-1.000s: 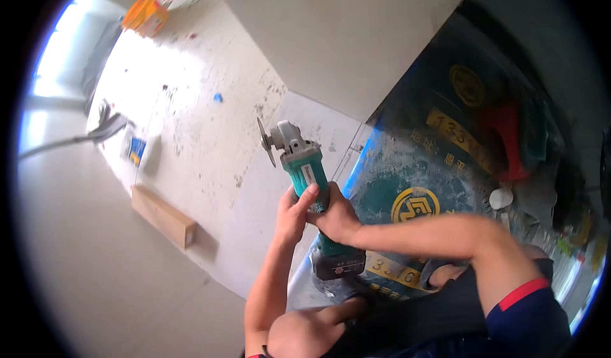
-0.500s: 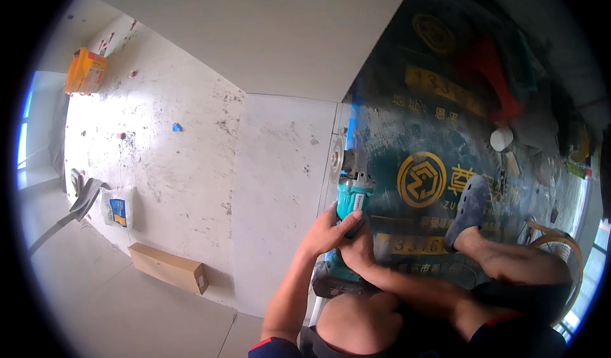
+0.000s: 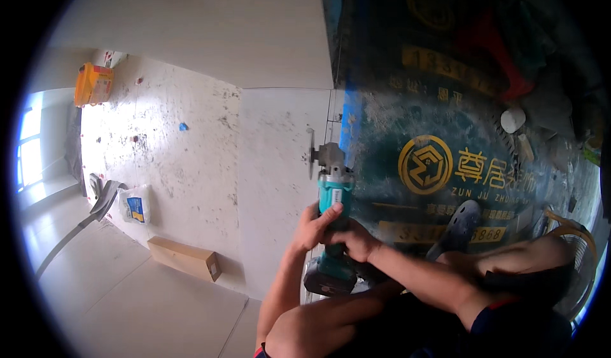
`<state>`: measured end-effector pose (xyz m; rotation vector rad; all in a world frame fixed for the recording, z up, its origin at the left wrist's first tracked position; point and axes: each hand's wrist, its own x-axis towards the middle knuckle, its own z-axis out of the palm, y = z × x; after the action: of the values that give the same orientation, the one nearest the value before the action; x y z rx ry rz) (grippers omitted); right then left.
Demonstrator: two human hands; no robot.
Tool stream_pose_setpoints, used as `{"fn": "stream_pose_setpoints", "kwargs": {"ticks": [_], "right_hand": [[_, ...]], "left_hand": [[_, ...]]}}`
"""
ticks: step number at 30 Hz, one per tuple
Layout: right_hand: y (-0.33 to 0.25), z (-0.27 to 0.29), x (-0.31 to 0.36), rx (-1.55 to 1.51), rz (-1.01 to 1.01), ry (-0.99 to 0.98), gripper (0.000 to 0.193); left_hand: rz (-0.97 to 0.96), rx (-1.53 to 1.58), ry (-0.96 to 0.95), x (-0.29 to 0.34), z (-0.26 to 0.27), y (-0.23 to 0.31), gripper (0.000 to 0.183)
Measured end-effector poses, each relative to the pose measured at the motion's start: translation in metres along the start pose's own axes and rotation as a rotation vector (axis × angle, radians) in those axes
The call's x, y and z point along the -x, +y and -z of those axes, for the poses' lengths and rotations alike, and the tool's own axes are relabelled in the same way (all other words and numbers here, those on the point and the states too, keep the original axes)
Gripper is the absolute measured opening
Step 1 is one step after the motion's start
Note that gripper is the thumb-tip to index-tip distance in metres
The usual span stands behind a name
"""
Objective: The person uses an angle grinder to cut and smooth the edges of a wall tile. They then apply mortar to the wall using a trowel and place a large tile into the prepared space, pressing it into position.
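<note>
A teal cordless angle grinder (image 3: 335, 196) with a dark battery at its rear is gripped in both my hands. My left hand (image 3: 310, 229) is closed round its left side, thumb over the body. My right hand (image 3: 354, 238) wraps the handle from the right, just behind the left one. The thin cutting disc (image 3: 312, 154) appears nearly edge-on, by the right margin of a pale floor tile (image 3: 273, 161). Whether the disc touches the tile or spins, I cannot tell.
A dark green printed protective sheet (image 3: 382, 186) covers the floor at right, beneath my clog (image 3: 463, 221). A large pale panel (image 3: 191, 27) stands ahead. At left are a cardboard box (image 3: 181, 257), a plastic bag (image 3: 135, 205), a grey strip (image 3: 95, 211) and a yellow bucket (image 3: 94, 84).
The grinder has shifted left from the tile joint, and its disc has turned from showing its face to nearly edge-on. My legs have shifted and the whole view has swung slightly.
</note>
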<state>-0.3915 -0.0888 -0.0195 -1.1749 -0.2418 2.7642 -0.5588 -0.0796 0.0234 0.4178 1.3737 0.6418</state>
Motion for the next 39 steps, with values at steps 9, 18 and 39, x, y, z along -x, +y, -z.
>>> {"fn": "stream_pose_setpoints", "kwargs": {"ticks": [9,18,39], "right_hand": [[-0.02,-0.016,0.002,-0.398,0.005,-0.066,0.017],[-0.011,0.005,-0.005,-0.389,0.039,-0.112,0.016],[-0.008,0.013,-0.017,-0.299,0.065,-0.043,0.021]], "left_hand": [[0.001,-0.099,0.072,-0.01,-0.015,0.004,0.058],[-0.147,-0.401,-0.004,-0.028,-0.008,-0.005,0.067],[-0.213,-0.253,-0.034,-0.054,-0.002,-0.037,0.056]]}}
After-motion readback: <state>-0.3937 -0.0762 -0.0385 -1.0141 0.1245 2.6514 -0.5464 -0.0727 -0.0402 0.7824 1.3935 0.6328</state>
